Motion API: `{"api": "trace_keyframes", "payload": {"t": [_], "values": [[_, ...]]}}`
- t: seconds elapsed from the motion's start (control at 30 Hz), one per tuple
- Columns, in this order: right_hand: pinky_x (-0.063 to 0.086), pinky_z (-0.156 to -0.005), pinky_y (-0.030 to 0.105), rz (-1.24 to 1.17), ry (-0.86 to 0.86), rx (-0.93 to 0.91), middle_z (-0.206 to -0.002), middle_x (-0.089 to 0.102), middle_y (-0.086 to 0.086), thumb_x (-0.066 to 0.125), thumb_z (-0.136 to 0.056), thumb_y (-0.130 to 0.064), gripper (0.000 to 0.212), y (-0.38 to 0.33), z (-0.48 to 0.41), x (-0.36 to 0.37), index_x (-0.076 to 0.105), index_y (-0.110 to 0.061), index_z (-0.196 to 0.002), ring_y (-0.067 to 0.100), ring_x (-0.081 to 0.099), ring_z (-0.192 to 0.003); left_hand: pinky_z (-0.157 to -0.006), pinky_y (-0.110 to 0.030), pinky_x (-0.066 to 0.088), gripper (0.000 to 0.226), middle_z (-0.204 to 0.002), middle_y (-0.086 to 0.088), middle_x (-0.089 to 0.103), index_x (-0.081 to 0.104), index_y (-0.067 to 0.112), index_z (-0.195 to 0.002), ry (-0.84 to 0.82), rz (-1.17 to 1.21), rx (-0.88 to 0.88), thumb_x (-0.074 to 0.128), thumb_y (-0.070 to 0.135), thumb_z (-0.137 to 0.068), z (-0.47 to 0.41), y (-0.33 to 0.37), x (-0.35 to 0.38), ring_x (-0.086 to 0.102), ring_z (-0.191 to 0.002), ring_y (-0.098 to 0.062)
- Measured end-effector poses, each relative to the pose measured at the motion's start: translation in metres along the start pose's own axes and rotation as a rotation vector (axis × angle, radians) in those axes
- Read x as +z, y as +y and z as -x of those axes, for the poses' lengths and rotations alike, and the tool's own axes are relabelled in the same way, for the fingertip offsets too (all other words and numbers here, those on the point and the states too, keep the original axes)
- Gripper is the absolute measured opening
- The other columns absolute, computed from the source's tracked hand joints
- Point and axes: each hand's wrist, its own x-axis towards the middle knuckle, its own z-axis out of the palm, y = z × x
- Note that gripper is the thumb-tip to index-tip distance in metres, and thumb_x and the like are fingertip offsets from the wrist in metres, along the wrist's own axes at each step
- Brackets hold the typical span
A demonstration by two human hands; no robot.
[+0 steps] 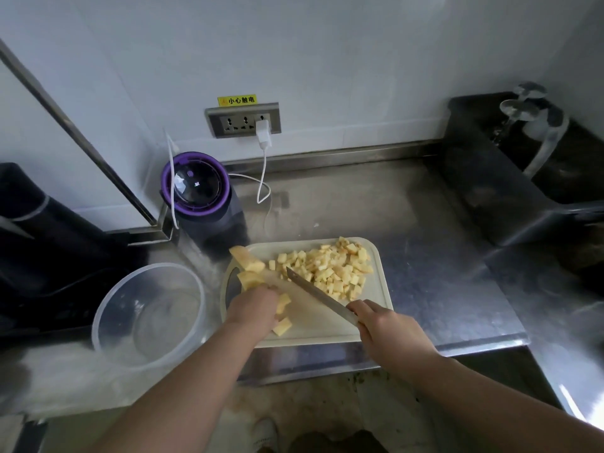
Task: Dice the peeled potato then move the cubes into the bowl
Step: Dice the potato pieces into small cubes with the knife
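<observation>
Left hand [253,308] holds the potato strips [283,305], right hand [389,331] grips the knife [322,297]. Tuck fingers back and cut small, even bits.

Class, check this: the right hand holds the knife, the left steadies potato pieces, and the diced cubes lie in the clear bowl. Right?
One error: the head view shows the diced cubes heaped on the cutting board, not in the clear bowl. The right hand holds the knife; the left hand steadies potato pieces.

Left grip [251,307] curled palm-down, right grip [387,328] clenched, both angled inward
</observation>
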Motion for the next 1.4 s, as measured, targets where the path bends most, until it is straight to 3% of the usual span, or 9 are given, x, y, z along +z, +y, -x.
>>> {"api": "trace_keyframes", "payload": {"t": [0.13, 0.2, 0.3, 0.4, 0.67, 0.83, 1.07, 1.4], "values": [[0.058, -0.073, 0.034, 0.013, -0.018, 0.01, -0.117, 0.058, -0.006, 0.043, -0.101, -0.017, 0.042, -0.004, -0.001, -0.001, 0.037, -0.027, -0.141, 0.02, 0.066, -0.084, -0.08, -0.035, 0.047, 0.037, -0.127, 0.0, 0.048, 0.051, 0.019, -0.126, 0.128, 0.013, 0.029, 0.058, 0.033, -0.092, 0.017, -0.002, -0.012, 0.055, -0.112, -0.023], [0.057, -0.073, 0.035, 0.004, -0.011, 0.013, -0.118, 0.058, -0.007, 0.04, -0.102, -0.017, 0.041, -0.006, 0.001, -0.002, 0.036, -0.028, -0.141, 0.021, 0.066, -0.084, -0.075, -0.032, 0.046, 0.031, -0.12, 0.003, 0.052, 0.057, 0.019, -0.118, 0.227, 0.001, 0.057, 0.057, 0.036, -0.093, 0.027, 0.002, -0.015, 0.058, -0.104, -0.019], [0.057, -0.075, 0.033, -0.01, 0.004, 0.016, -0.119, 0.057, -0.007, 0.037, -0.103, -0.019, 0.039, -0.005, 0.005, -0.004, 0.037, -0.028, -0.141, 0.02, 0.066, -0.086, -0.064, -0.028, 0.04, 0.029, -0.102, -0.001, 0.063, 0.063, 0.015, -0.104, 0.118, -0.046, 0.001, 0.052, 0.041, -0.095, 0.038, 0.01, -0.006, 0.063, -0.089, -0.02], [0.057, -0.075, 0.034, -0.021, 0.005, 0.026, -0.119, 0.058, -0.007, 0.037, -0.104, -0.019, 0.039, -0.004, 0.009, -0.004, 0.037, -0.028, -0.141, 0.02, 0.066, -0.087, -0.066, -0.028, 0.04, 0.028, -0.103, -0.003, 0.065, 0.063, 0.013, -0.107, 0.048, -0.016, -0.07, 0.05, 0.036, -0.097, 0.042, 0.012, 0.009, 0.065, -0.093, -0.022], [0.057, -0.076, 0.036, -0.048, -0.042, 0.039, -0.118, 0.058, -0.005, 0.038, -0.104, -0.021, 0.035, -0.002, 0.024, -0.007, 0.037, -0.026, -0.139, 0.021, 0.065, -0.086, -0.063, -0.024, 0.041, 0.022, -0.094, 0.003, 0.067, 0.065, 0.021, -0.103, 0.18, 0.232, -0.12, 0.052, 0.036, -0.095, 0.029, 0.04, 0.024, 0.064, -0.085, -0.014], [0.057, -0.079, 0.031, -0.016, -0.141, 0.04, -0.118, 0.058, -0.002, 0.049, -0.101, -0.017, 0.037, -0.002, 0.03, -0.006, 0.036, -0.024, -0.135, 0.018, 0.065, -0.09, -0.065, -0.022, 0.045, 0.019, -0.092, 0.003, 0.068, 0.067, 0.02, -0.099, 0.247, 0.37, -0.16, 0.059, 0.036, -0.092, 0.024, 0.059, 0.025, 0.064, -0.085, -0.013], [0.047, -0.067, 0.022, 0.022, -0.163, 0.015, -0.115, 0.059, -0.002, 0.052, -0.099, -0.015, 0.04, -0.006, 0.029, 0.001, 0.036, -0.023, -0.134, 0.016, 0.061, -0.085, -0.069, -0.023, 0.045, 0.017, -0.097, 0.001, 0.068, 0.068, 0.019, -0.101, 0.255, 0.395, -0.184, 0.062, 0.032, -0.09, 0.023, 0.064, 0.025, 0.065, -0.092, -0.016], [0.054, -0.085, 0.024, -0.032, -0.256, 0.014, -0.12, 0.059, -0.004, 0.054, -0.1, -0.025, 0.043, -0.009, 0.029, 0.007, 0.033, -0.026, -0.137, 0.014, 0.063, -0.099, -0.078, -0.025, 0.048, 0.019, -0.106, -0.001, 0.066, 0.062, 0.017, -0.109, 0.255, 0.364, -0.186, 0.061, 0.027, -0.092, 0.019, 0.066, 0.028, 0.063, -0.099, -0.017]]}}
